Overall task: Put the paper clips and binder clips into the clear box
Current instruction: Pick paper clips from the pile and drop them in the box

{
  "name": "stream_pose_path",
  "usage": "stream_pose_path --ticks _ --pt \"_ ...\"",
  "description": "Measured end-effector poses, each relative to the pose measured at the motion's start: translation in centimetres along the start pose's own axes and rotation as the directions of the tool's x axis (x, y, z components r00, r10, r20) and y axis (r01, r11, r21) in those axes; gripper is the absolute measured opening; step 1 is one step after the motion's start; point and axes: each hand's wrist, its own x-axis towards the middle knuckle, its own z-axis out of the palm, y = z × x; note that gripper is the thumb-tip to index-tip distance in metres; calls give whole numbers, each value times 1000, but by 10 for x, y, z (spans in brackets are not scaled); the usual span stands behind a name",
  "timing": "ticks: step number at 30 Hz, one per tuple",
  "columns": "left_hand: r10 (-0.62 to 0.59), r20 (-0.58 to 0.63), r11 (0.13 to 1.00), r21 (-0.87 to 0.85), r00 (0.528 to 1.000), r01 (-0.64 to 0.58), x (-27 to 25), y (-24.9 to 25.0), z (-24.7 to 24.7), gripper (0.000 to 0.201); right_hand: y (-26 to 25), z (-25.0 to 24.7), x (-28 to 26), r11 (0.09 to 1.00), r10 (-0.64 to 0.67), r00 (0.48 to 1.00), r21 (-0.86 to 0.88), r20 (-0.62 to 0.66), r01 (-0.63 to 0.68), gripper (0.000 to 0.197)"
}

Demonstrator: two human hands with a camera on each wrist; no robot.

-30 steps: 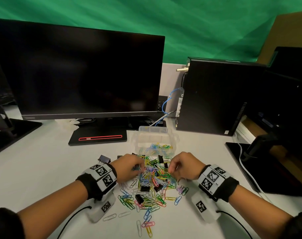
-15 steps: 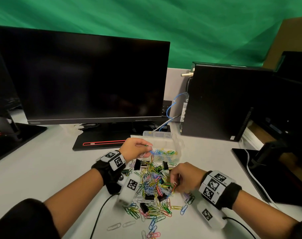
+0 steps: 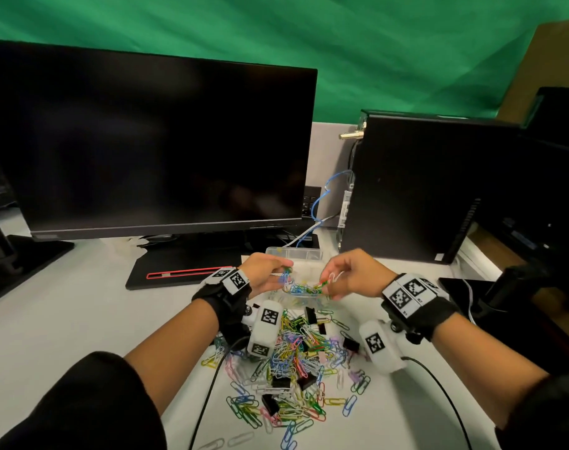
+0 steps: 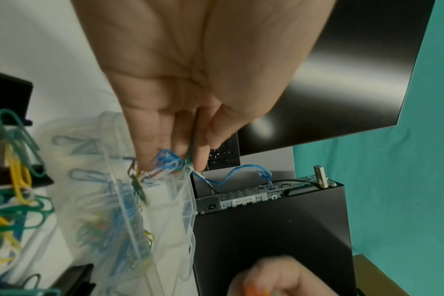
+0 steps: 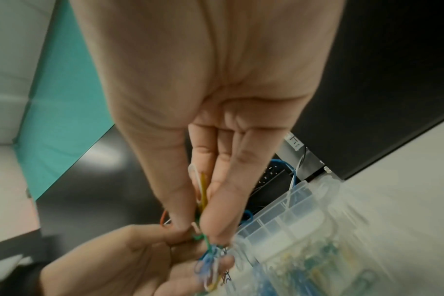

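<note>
Over the clear box (image 3: 294, 254), the left hand (image 3: 265, 271) and right hand (image 3: 353, 274) each pinch a bunch of paper clips (image 3: 286, 276) (more clips and black binder clips (image 3: 310, 315) lie heaped on the desk (image 3: 65, 319) nearer the person).

left hand (image 3: 266, 273) pinching, right hand (image 3: 353, 275) pinching

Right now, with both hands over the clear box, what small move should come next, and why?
Probably let go: the left hand and the right hand each pinch colored paper clips directly above the clear box, so opening the fingers should drop them in.
</note>
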Motion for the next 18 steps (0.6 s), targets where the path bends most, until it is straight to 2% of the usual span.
stream_pose_path --ticks 3,6,10,13,16,18 --pt "-17 6 996 93 1000 16 3 0 -3 29 3 1 16 998 24 993 68 -115 -17 15" --pt "-7 -1 989 147 1000 8 4 1 -7 29 8 6 30 995 51 985 89 -163 -37 15" --pt "67 11 971 231 998 -67 -5 5 -7 28 21 16 41 997 76 974 4 -212 -77 18" --pt "111 99 937 322 989 -137 -20 7 -9 25 25 19 39 995 69 979 -59 -192 -82 33" --pt "125 200 840 500 972 -211 -37 1 -15 22 24 18 27 994 -12 987 -111 -159 -6 41" --pt "123 292 650 699 949 -299 -47 -8 -19 23 24 18 16 987 -76 984 -153 -163 51 35"
